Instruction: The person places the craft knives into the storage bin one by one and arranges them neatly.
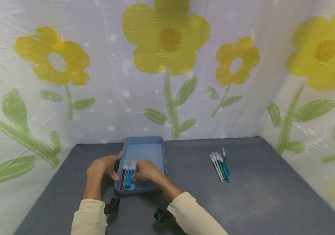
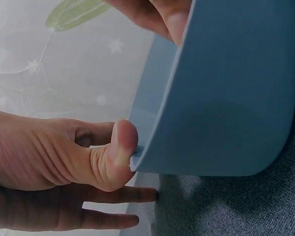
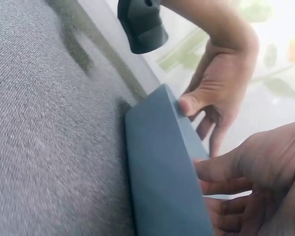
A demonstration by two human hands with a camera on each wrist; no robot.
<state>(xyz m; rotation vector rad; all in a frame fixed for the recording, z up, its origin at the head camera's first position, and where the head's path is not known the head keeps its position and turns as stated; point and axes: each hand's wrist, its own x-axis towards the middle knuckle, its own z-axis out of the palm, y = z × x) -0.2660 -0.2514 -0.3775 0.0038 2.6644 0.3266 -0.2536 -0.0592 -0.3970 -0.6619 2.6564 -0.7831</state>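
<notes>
A shallow blue-grey tray (image 1: 149,147) lies on the dark table. In its near left part several capped markers (image 1: 127,174), red, green and blue with whitish caps, lie side by side. My left hand (image 1: 102,166) is at the tray's left side; in the left wrist view its thumb (image 2: 122,147) touches the rim near a corner, other fingers extending outside the wall. My right hand (image 1: 146,170) reaches inside, bent fingertips against the rightmost blue marker. The tray wall hides those fingertips in the right wrist view, so whether they pinch a marker cannot be seen.
On the table's right side lies a loose group of markers (image 1: 220,166), grey, green and blue, with pale caps. A dark device (image 1: 113,205) sits by the left wrist, another (image 1: 162,215) by the right. A flowered curtain (image 1: 111,98) stands behind the table (image 1: 190,195).
</notes>
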